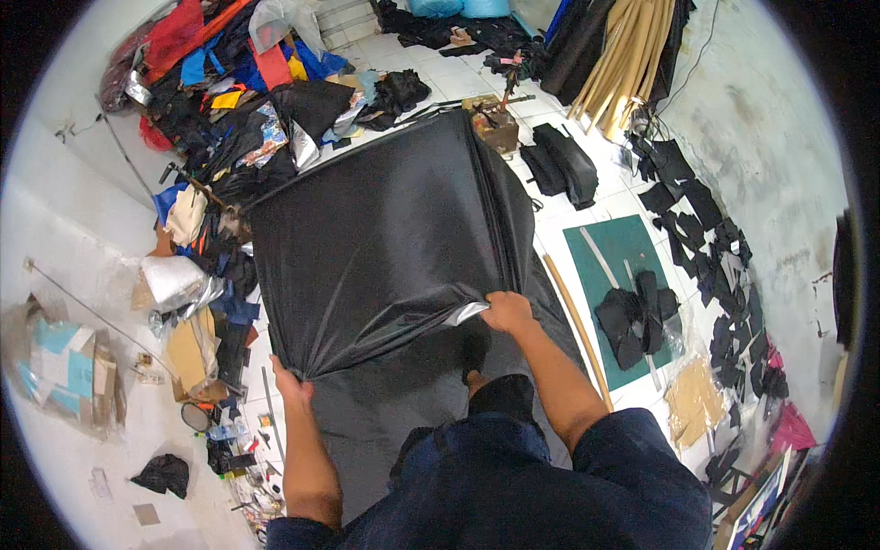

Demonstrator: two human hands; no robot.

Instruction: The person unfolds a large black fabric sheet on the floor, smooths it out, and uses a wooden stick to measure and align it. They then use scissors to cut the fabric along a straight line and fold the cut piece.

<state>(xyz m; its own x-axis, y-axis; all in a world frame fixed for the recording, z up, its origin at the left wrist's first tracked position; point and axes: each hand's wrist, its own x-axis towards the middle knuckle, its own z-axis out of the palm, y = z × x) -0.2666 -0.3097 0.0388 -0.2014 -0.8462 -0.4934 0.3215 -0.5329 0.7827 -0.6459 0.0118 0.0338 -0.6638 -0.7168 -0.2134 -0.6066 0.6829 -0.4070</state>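
A wide sheet of black fabric stretches out in front of me, its near edge lifted and drawn into folds. My left hand grips the near left corner, where creases fan out from the fingers. At the near right, my right hand is closed on the same edge. Beside that hand a bit of the silvery underside is turned up. Under the lifted edge lies more dark fabric, and I stand over it with one bare foot partly showing.
Piled fabric scraps and bags crowd the left. On the right lie a cardboard tube and a green cutting mat with a ruler and black pieces on it. Black cutouts line the right wall. Long tubes lean at the back.
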